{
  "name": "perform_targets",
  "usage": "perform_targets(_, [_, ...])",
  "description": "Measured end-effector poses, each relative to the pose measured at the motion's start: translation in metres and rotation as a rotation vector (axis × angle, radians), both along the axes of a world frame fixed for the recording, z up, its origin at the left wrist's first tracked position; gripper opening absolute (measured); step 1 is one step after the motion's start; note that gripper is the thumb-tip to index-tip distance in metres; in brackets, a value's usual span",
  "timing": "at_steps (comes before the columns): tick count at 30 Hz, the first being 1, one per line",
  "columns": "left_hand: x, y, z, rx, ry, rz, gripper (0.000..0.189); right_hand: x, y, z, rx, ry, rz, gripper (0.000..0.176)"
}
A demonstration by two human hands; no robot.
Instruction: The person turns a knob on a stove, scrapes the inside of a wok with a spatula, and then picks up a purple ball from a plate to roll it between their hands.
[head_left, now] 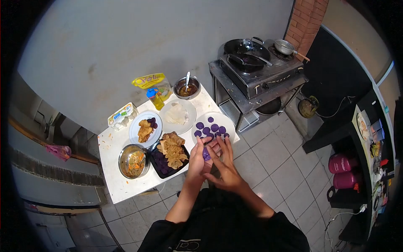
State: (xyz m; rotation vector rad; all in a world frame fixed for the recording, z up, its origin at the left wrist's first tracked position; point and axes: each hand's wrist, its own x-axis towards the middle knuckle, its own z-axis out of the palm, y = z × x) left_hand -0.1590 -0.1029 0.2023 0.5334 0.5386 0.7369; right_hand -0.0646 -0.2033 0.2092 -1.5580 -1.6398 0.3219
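A small lump of purple dough (206,154) lies in the palm of my left hand (197,158), whose fingers are partly curled. My right hand (224,164) is beside it, its fingers apart and reaching over the purple lump. Just beyond my hands stands a white plate (229,125) bearing several purple balls (214,127). To the left of my hands, a black tray (158,169) holds purple pieces and brown fried food (172,151).
A metal bowl of shredded vegetables (134,161), a plate of fried food (133,133), a plate of wrappers (192,115), an oil bottle (156,101) and a sauce bowl (191,90) share the white table (121,191). Behind right stands a stove (260,80) with a wok (247,46).
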Motion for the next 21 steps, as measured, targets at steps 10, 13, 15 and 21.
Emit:
perform_targets(10, [-0.004, 0.000, 0.012, 0.009, 0.015, -0.104, 0.073, 0.015, 0.003, 0.003, 0.054, -0.009, 0.024, 0.073])
perform_targets(13, [-0.006, 0.001, 0.015, -0.005, 0.022, -0.129, 0.075, 0.010, 0.002, 0.000, 0.040, 0.009, 0.038, 0.072])
perform_targets(15, [-0.011, -0.001, 0.014, 0.043, 0.028, -0.164, 0.075, 0.008, -0.001, 0.008, 0.084, 0.095, 0.030, 0.073])
perform_targets(21, [-0.010, -0.004, 0.016, 0.043, -0.002, -0.179, 0.074, 0.006, -0.001, 0.006, 0.031, -0.016, 0.029, 0.075])
